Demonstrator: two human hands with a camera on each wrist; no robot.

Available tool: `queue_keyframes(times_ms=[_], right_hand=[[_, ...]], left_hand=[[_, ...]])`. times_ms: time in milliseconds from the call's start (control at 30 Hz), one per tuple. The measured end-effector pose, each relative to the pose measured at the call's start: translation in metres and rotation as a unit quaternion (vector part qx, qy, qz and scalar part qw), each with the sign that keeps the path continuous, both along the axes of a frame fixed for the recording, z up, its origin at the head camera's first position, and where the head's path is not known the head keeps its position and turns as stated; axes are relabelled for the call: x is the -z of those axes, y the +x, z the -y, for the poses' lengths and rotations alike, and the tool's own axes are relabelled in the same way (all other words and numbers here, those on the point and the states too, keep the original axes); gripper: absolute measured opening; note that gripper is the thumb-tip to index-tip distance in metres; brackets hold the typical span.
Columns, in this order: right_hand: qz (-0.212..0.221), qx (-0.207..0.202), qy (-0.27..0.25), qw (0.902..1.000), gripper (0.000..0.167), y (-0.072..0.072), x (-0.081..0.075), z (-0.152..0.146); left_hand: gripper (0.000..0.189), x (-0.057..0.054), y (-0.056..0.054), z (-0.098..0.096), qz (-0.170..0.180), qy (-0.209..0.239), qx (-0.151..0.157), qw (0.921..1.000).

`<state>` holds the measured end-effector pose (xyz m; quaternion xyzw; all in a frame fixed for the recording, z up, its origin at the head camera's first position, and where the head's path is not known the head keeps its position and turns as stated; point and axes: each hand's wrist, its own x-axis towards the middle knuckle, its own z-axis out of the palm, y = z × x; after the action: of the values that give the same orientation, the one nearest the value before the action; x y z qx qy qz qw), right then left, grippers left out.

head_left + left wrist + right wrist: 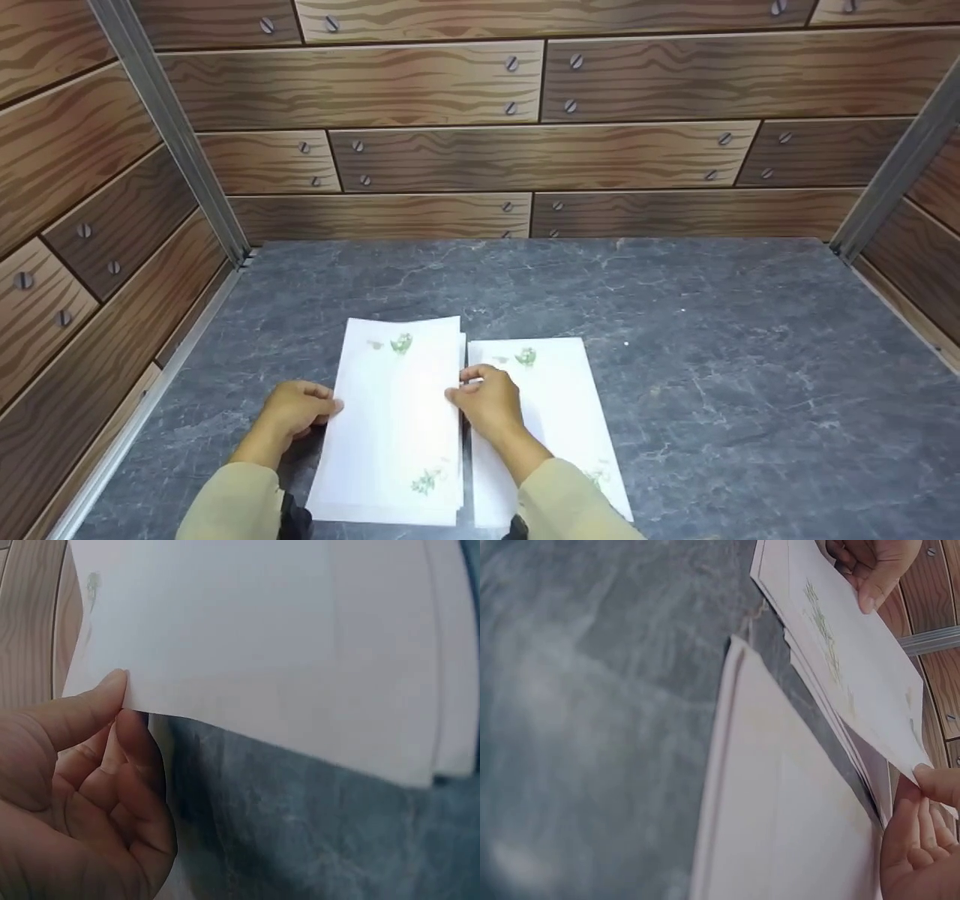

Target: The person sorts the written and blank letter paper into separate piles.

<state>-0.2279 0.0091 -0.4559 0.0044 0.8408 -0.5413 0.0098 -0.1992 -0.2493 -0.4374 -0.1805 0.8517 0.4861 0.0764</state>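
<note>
A white paper sheet (390, 420) with small green plant prints lies over a left stack, its edges offset from the sheets below. My left hand (300, 411) pinches its left edge between thumb and fingers; the left wrist view shows the thumb (101, 705) on top of the paper. On the opposite edge, my right hand (491, 401) pinches the same sheet, and in the right wrist view that edge is lifted off the sheets (832, 716) beneath. A second stack of printed paper (559, 420) lies just to the right, partly under my right forearm.
The dark grey marbled tabletop (735, 375) extends behind and to the right of the papers. Wood-patterned walls (435, 157) enclose the back and sides, with metal corner posts (176, 127). Tiny white specks lie on the table at right.
</note>
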Motion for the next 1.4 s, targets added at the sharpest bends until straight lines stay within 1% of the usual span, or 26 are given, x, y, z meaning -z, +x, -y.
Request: queue_keyframes(times_ms=[167,267,400,600,733,967,1233,1400], right_hand=[[-0.004,0.0,0.002,1.0,0.017,-0.003,-0.003,-0.002],[-0.01,0.003,0.005,0.9999,0.018,-0.005,-0.005,-0.005],[-0.016,0.005,-0.003,0.9999,0.023,-0.008,-0.009,-0.012],[-0.026,0.006,-0.01,0.9996,0.031,-0.014,-0.015,-0.029],[-0.034,0.005,-0.019,0.9992,0.035,-0.018,-0.016,-0.042],[-0.042,0.005,-0.038,0.9984,0.037,-0.023,-0.016,-0.064],[-0.058,0.025,-0.021,0.9978,0.034,-0.023,-0.016,-0.086],[-0.05,0.031,-0.018,0.9981,0.034,-0.023,-0.015,-0.103]], left_hand=[[0.026,-0.006,-0.001,0.001,-0.003,0.008,0.007,0.9999],[0.03,-0.01,-0.003,-0.001,-0.008,0.014,0.008,0.9998],[0.033,-0.014,-0.006,-0.007,-0.023,0.019,0.008,0.9995],[0.032,-0.017,-0.011,-0.024,-0.047,0.025,-0.002,0.9986],[0.035,-0.021,-0.016,-0.037,-0.065,0.029,0.007,0.9974],[0.034,-0.025,-0.021,-0.058,-0.081,0.038,0.016,0.9959],[0.032,-0.023,-0.024,-0.08,-0.095,0.064,0.024,0.9931],[0.034,-0.021,-0.025,-0.096,-0.1,0.064,0.043,0.992]])
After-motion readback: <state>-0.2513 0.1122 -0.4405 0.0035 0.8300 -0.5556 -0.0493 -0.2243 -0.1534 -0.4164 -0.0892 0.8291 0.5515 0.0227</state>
